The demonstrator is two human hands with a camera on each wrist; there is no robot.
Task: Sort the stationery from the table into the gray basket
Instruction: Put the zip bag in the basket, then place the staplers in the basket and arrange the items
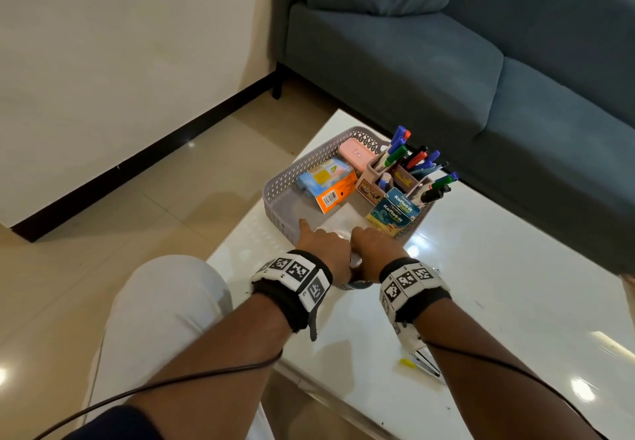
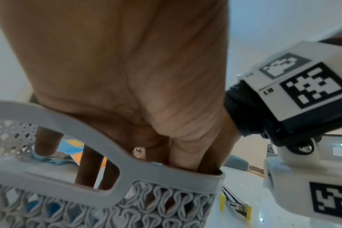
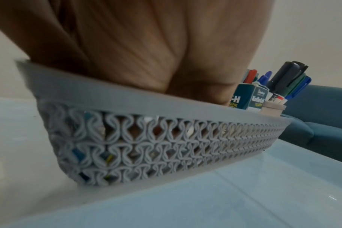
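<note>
Near edge: your left hand (image 1: 321, 245) and right hand (image 1: 374, 245) reach into the gray basket (image 1: 275, 195), fingers down; grip cannot be told | Table (image 1: 498, 268): stapler (image 1: 426, 364) remains, stiff, smooth; pinch its midbody | Far: pen holder (image 1: 395, 175) looks top-heavy.

I have both forearms stretched forward, side by side, a marker-tagged band on each wrist. My left hand (image 1: 321, 245) points its fingers (image 2: 89, 166) straight down, index finger splayed outward. My right hand (image 1: 372, 245) sits just beside it, nearly touching, its fingers hidden below the knuckles.
</note>
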